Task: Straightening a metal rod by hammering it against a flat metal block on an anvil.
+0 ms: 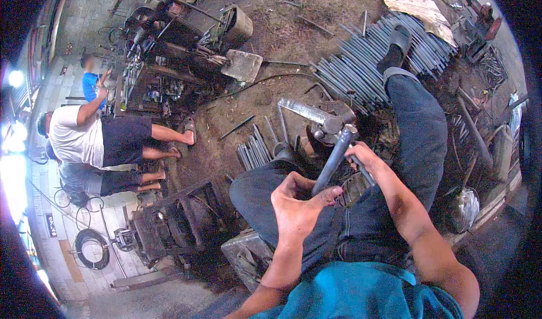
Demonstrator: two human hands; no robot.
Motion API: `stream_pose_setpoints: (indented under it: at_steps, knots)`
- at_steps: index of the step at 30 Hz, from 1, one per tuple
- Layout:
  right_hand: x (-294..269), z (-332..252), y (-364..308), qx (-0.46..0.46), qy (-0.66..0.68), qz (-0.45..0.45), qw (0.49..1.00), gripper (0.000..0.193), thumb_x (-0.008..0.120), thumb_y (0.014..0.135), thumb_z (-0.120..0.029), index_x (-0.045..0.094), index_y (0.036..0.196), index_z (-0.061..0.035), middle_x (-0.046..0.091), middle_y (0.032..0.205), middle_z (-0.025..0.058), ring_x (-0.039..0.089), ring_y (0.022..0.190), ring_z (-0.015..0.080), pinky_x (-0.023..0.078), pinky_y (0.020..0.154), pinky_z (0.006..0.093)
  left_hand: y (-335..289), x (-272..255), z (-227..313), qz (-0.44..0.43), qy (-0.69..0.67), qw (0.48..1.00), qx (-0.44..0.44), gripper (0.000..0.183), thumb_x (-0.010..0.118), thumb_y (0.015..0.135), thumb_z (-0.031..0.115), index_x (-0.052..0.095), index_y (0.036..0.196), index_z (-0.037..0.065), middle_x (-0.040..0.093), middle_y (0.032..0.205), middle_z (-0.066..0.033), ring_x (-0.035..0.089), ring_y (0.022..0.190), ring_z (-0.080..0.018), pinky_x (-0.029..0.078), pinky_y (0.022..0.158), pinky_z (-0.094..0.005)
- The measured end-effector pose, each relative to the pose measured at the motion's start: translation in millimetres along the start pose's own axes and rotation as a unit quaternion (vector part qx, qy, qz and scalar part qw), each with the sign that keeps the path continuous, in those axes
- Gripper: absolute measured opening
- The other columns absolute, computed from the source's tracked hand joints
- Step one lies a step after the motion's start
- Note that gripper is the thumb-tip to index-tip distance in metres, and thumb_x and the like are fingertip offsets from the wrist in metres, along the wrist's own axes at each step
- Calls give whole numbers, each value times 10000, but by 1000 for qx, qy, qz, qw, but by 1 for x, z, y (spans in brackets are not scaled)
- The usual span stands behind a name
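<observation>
Glare [12, 163] whitens the left edge, the floor [333, 5] lies dimmer, and black corners look grainy.

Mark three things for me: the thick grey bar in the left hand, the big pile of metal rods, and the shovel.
Thick grey bar [334, 161]: head view, middle of its shaft.
Pile of metal rods [355, 66]: head view, rods left of the foot.
Shovel [241, 66]: head view, flat blade.

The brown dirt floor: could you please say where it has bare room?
The dirt floor shows mostly bare between the brownish cylindrical container and long grey metal rods, and left of the tan flat sheet. It's crowded around the left hand, right hand and grey metal tube.
</observation>
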State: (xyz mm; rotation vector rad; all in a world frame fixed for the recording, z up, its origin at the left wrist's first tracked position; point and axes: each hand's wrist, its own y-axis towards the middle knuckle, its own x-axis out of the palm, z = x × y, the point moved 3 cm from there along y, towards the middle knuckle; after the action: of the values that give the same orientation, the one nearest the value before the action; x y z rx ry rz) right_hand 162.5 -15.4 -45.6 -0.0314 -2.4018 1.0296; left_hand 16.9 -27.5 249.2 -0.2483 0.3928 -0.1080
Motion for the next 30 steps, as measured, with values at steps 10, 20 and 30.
stream_pose_setpoints:
  at_steps: [10, 20, 30]
  knots:
    - [6, -4, -8, 17, -35, 41, 998, 256, 708, 711, -129, 524, 862, -34, 502, 584, 47, 462, 411, 150, 361, 383, 298, -1, -2, -9, -73, -242, 966, 58, 217, 772, 737, 17, 571, 817, 1, 669, 790, -149, 658, 720, -181, 530, 645, -300]
    - [3, -2, -4, 2, -44, 8, 999, 177, 676, 741, -140, 533, 783, -44, 512, 586, 38, 464, 404, 141, 375, 385, 272, -3, 6, -1, -150, -311, 938, 20, 506, 469, 937, 467, 533, 894, -34, 630, 761, -223, 650, 693, -345, 541, 667, -475]
    - [-4, 4, 2, -9, -55, 10, 998, 166, 681, 743, -129, 560, 809, -37, 530, 605, 35, 496, 452, 126, 385, 382, 265, -4, 4, -6, -259, -430, 861, -79, 569, 379, 940, 556, 491, 799, 15, 542, 564, -120, 579, 510, -231, 492, 499, -330]
